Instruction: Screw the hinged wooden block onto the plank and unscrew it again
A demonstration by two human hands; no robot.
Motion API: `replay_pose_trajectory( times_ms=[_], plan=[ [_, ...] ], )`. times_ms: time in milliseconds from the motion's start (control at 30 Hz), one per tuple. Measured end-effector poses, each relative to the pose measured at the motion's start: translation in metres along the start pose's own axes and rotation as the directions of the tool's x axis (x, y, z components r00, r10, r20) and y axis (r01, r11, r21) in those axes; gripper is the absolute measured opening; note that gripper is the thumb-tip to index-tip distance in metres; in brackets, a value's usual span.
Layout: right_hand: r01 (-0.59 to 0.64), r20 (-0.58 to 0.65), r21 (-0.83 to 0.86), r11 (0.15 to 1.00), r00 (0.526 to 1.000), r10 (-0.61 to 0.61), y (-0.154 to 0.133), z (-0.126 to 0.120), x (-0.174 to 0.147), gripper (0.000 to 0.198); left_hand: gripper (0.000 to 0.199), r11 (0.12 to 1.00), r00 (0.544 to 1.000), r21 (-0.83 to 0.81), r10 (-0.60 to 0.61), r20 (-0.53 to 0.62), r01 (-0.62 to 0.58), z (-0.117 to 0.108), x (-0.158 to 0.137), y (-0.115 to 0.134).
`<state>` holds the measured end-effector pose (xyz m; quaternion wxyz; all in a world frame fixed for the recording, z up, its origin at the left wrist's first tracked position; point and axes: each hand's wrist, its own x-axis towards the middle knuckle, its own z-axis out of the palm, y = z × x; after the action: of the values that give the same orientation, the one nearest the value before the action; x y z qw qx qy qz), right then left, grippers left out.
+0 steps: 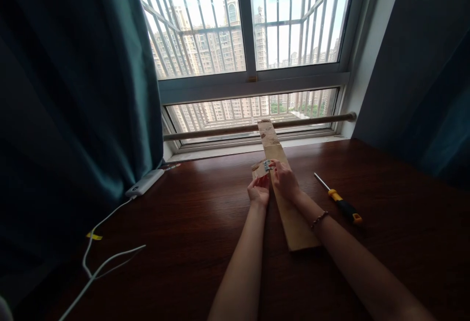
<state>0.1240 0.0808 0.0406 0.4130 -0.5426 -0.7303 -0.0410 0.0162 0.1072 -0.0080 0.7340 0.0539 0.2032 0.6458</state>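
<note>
My left hand (259, 191) is closed on a small piece of wood (258, 169), its fingers under the near edge. A small shiny metal piece (267, 165), which looks like a hinge with holes, lies across the right side of that wood. The fingers of my right hand (284, 176) are pinched at the metal piece; their tips are small and partly hidden. Beneath my right hand and forearm, a long wooden board (293, 223) runs from the near table area toward the window, its far end printed or marked. To the right lies a screwdriver (341, 203) with a yellow-and-black handle.
A white power bank (145, 184) with a white cable (110, 208) lies on the dark wooden table (183, 223) at left, beside a blue curtain (139, 91). A horizontal rail (220, 132) crosses the window near the board's far end.
</note>
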Motion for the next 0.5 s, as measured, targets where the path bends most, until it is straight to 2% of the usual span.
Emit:
replay_pose_trajectory(
  times_ms=[167,500],
  plan=[
    [0.069,0.11,-0.123,0.99,0.992,-0.055,-0.0084,-0.0045,-0.0019,0.041,0.016,1.0,1.0,-0.002,0.015,0.027,-0.015,0.0,0.0,-0.0006],
    [0.01,0.073,-0.175,0.985,0.997,0.003,-0.0092,-0.0013,0.0006,0.032,0.006,0.994,0.994,-0.041,0.102,0.033,-0.1,0.0028,0.0013,0.0006]
  ],
)
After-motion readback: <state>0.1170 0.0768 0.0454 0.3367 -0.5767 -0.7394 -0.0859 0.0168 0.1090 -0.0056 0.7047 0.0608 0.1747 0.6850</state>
